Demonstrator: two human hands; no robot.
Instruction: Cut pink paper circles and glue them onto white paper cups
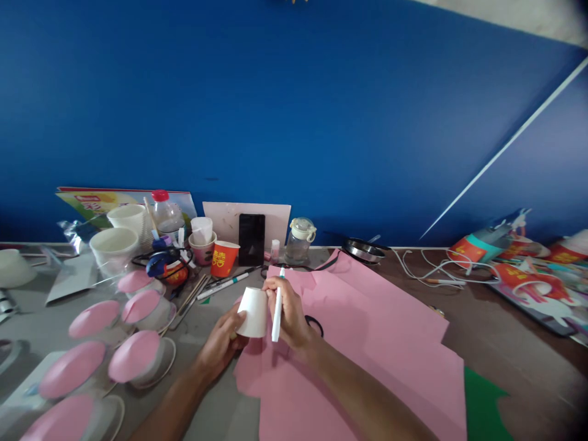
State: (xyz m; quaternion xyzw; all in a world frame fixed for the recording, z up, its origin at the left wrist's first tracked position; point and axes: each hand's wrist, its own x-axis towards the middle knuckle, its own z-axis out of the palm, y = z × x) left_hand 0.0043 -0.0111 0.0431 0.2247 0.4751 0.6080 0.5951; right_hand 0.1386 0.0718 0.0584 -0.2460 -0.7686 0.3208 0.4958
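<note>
My left hand (pixel 225 335) grips a white paper cup (pixel 253 313) turned upside down, its narrow base at the top. In my right hand (pixel 285 303) is a white marker pen (pixel 277 315) with a teal end pointing up and away. The fingertips of that hand are at the right side of the cup; whether the pen's tip touches it is hidden. Both hands are above the left edge of pink paper sheets (pixel 367 343). Black scissor handles (pixel 315 324) show partly behind my right wrist.
Several white cups topped with pink paper (pixel 136 355) stand at left. Behind are stacked paper cups (pixel 114 245), a red cup (pixel 224 258), a phone (pixel 252 240) and a glass jar (pixel 299 240). White cables (pixel 432 269) and a metal pan (pixel 364 250) lie at the back right.
</note>
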